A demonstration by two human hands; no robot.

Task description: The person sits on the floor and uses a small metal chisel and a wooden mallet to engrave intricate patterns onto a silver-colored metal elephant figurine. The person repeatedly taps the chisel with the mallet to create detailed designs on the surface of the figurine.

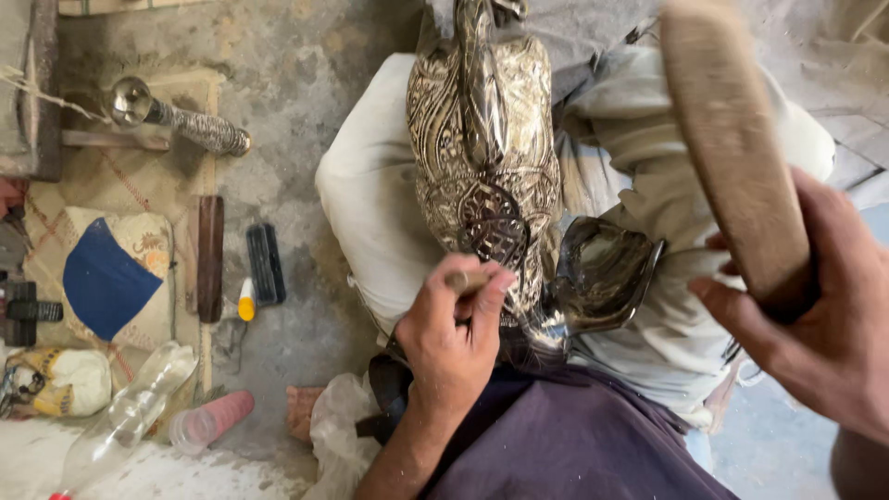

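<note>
On the lap, the left hand clamps a thin chisel against the engraved silvery metal vessel, the right hand gripping a worn wooden mallet.

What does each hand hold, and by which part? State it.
Left hand pinches a thin tool near its top, tip against the engraved metal piece. Right hand grips a wooden mallet by its lower end.

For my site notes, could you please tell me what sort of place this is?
Probably a floor-level metal craft workshop. The left hand sets a small tool on an engraved metal vessel, the right hand lifts a wooden mallet, and tools lie on the dusty concrete floor.
</note>
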